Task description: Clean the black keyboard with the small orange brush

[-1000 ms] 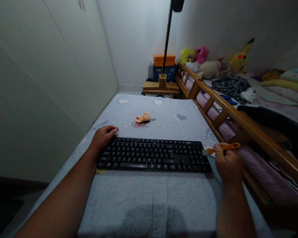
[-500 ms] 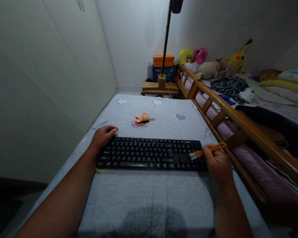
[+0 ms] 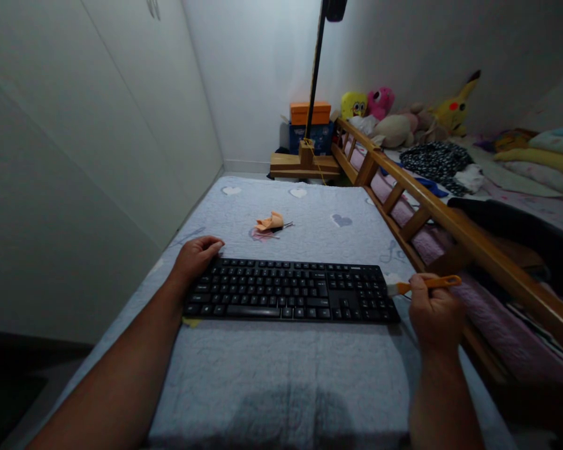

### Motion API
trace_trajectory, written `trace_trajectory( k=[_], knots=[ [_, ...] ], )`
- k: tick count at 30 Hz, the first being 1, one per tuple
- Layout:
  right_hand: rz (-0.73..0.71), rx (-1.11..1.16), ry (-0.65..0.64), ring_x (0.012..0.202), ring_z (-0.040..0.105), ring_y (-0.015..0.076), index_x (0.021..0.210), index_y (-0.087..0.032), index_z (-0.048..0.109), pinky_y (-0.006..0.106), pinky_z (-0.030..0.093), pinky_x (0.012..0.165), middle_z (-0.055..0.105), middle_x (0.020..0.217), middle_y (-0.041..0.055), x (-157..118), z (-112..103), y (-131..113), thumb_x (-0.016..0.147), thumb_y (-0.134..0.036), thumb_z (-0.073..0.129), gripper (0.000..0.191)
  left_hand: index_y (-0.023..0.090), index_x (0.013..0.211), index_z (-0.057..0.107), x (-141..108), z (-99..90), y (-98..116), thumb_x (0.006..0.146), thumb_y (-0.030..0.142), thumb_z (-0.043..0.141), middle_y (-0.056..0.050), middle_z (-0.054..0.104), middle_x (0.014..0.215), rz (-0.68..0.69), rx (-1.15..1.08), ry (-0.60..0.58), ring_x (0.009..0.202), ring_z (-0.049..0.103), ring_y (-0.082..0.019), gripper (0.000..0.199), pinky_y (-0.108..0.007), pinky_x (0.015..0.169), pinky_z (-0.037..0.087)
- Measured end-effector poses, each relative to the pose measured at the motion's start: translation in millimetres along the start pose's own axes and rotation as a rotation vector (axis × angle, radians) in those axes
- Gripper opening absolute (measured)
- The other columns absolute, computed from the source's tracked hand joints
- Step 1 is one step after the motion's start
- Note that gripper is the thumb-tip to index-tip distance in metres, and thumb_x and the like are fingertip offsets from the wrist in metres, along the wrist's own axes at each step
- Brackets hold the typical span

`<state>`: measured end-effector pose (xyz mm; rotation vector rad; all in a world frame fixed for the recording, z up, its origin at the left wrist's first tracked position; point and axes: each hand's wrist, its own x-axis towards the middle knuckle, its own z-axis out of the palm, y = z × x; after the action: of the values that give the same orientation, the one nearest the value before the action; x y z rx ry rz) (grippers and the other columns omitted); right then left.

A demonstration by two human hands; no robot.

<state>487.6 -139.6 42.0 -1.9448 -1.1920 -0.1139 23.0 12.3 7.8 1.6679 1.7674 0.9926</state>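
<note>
A black keyboard (image 3: 304,292) lies flat on the blue quilted cloth. My left hand (image 3: 194,257) is closed on its far left corner, the thumb toward the fingertips. In my right hand (image 3: 432,306) is a small brush with an orange handle (image 3: 443,282), pinched between thumb and fingers. The brush's pale bristles (image 3: 392,289) are at the right edge of the number keys; whether they touch cannot be made out. Beyond the keyboard lies a crumpled orange cloth (image 3: 271,221) with thin cotton-swab-like sticks (image 3: 288,224) beside it.
A wooden bed rail (image 3: 431,199) runs along the right side, with bedding and plush toys (image 3: 394,131) behind it. White cabinet doors (image 3: 98,156) rise on the left. A wooden stand (image 3: 304,164) with a dark pole and an orange box (image 3: 309,113) are at the back.
My right hand has moved right with the brush, taking the bristles from the number keys' left side to the keyboard's right edge. My left hand stays at the far left corner.
</note>
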Motion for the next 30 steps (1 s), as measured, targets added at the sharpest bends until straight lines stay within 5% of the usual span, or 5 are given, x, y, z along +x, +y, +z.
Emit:
trace_trajectory(
  k=[6,10,20,25,30],
  knots=[
    [0.154,0.432,-0.153,0.057,0.054,0.0184,0.079,-0.019,0.067,0.030,0.043,0.057,0.055,0.060,0.0001,-7.5,7.1,-7.7,0.086,-0.051,0.061,0.034,0.021,0.082,0.075,0.0,1.2,-3.2,0.069,0.056,0.064,-0.003,0.073,0.071,-0.010,-0.009,0.003,0.077,0.068,-0.026,0.039,-0.035,0.079,0.055],
    [0.100,0.437,-0.331,0.055,0.053,0.0171,0.079,-0.019,0.067,0.029,0.041,0.054,0.056,0.059,-0.0007,-10.1,10.9,-10.6,0.087,-0.054,0.062,0.036,0.019,0.083,0.075,1.0,1.8,-2.8,0.069,0.056,0.063,-0.004,0.075,0.078,-0.007,-0.007,-0.001,0.078,0.068,-0.026,0.040,-0.036,0.083,0.054],
    [0.035,0.164,-0.018,0.070,0.063,0.0244,0.076,-0.019,0.069,0.034,0.047,0.069,0.065,0.067,0.0062,-4.1,4.0,-0.6,0.087,-0.050,0.057,0.035,0.019,0.082,0.075,1.9,1.3,-3.2,0.068,0.054,0.064,-0.005,0.077,0.085,-0.007,-0.025,-0.009,0.082,0.069,-0.027,0.038,-0.037,0.085,0.054],
    [0.124,0.466,-0.194,0.056,0.051,0.0162,0.078,-0.020,0.066,0.029,0.041,0.056,0.052,0.059,-0.0019,-13.8,4.4,-10.3,0.087,-0.051,0.061,0.033,0.019,0.082,0.075,2.2,1.3,-4.2,0.067,0.054,0.065,-0.005,0.078,0.086,-0.007,-0.036,-0.004,0.083,0.068,-0.027,0.039,-0.038,0.087,0.053],
    [0.078,0.377,-0.334,0.054,0.051,0.0169,0.076,-0.021,0.065,0.029,0.039,0.054,0.053,0.058,-0.0012,-18.6,3.0,-21.3,0.088,-0.055,0.057,0.037,0.020,0.081,0.075,2.6,1.7,-4.6,0.067,0.053,0.065,-0.005,0.078,0.086,-0.008,-0.039,-0.004,0.083,0.069,-0.027,0.038,-0.037,0.087,0.054]
  ],
)
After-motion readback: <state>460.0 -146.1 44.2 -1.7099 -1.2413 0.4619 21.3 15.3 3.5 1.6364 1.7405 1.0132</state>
